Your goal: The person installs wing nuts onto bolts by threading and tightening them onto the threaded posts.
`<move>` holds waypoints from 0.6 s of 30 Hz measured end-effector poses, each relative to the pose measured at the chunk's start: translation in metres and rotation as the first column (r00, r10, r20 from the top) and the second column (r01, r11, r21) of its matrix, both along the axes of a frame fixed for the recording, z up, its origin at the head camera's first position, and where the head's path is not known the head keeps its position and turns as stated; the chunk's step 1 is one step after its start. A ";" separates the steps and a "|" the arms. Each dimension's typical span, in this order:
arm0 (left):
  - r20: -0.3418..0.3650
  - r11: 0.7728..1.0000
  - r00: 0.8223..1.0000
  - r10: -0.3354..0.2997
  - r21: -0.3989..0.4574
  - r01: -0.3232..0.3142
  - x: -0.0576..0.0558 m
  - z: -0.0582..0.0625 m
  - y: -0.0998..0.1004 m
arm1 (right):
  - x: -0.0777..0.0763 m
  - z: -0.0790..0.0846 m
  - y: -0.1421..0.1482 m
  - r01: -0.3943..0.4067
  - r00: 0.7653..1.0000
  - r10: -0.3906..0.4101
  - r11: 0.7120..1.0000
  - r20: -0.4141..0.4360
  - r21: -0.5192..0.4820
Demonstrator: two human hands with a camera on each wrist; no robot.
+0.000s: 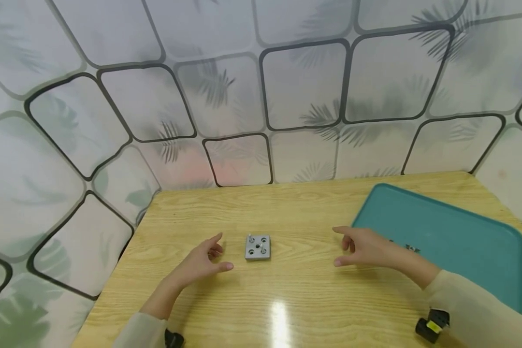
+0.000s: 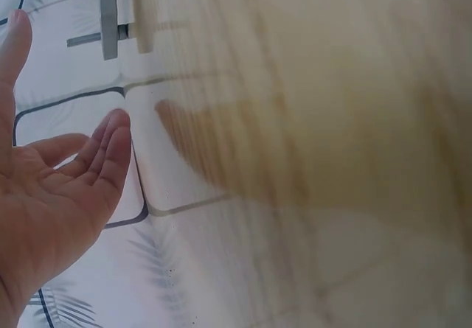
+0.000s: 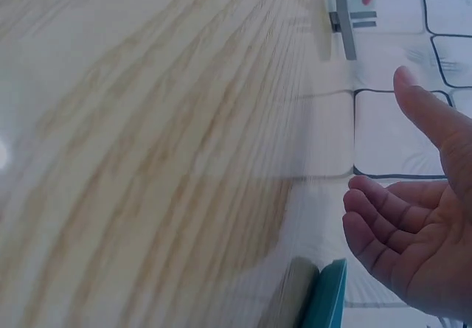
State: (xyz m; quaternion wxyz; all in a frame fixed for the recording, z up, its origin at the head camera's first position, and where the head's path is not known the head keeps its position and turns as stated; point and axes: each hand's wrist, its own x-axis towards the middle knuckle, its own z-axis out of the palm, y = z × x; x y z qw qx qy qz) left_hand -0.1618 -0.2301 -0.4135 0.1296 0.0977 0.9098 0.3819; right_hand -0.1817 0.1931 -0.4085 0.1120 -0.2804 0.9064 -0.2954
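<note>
A square grey metal block (image 1: 252, 254) lies on the wooden table, with holes in its top and two thin pins standing up from it. Just left of it, my left hand (image 1: 202, 261) hovers with thumb and fingers apart, holding nothing. In the left wrist view, the block (image 2: 109, 18) appears beyond the fingers of that hand (image 2: 63, 188), its pins side by side. My right hand (image 1: 363, 246) is further off to the block's right, near the tray's left edge, index finger extended and nothing in its grasp. The right wrist view has its palm (image 3: 420, 232) with loosely bent fingers.
A teal tray (image 1: 465, 241) sits on the right of the table (image 1: 243, 212). Several small dark metal parts (image 1: 412, 248) lie in it near my right forearm. A patterned wall (image 1: 304, 87) stands behind the table and along its left side.
</note>
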 end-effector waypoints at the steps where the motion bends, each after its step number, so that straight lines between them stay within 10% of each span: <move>1: 0.020 1.000 1.000 -0.009 0.018 0.009 -0.001 0.000 -0.001 | -0.001 -0.001 -0.002 -0.005 1.000 0.005 1.000 0.009 -0.007; 11: 0.246 0.968 0.958 -0.148 0.235 0.089 -0.015 -0.002 -0.013 | -0.011 -0.008 -0.023 0.079 0.985 -0.067 0.994 0.159 -0.076; 18: 0.280 0.961 0.948 -0.154 0.265 0.078 -0.022 -0.002 -0.010 | -0.018 -0.012 -0.038 0.132 0.952 -0.069 0.972 0.299 -0.195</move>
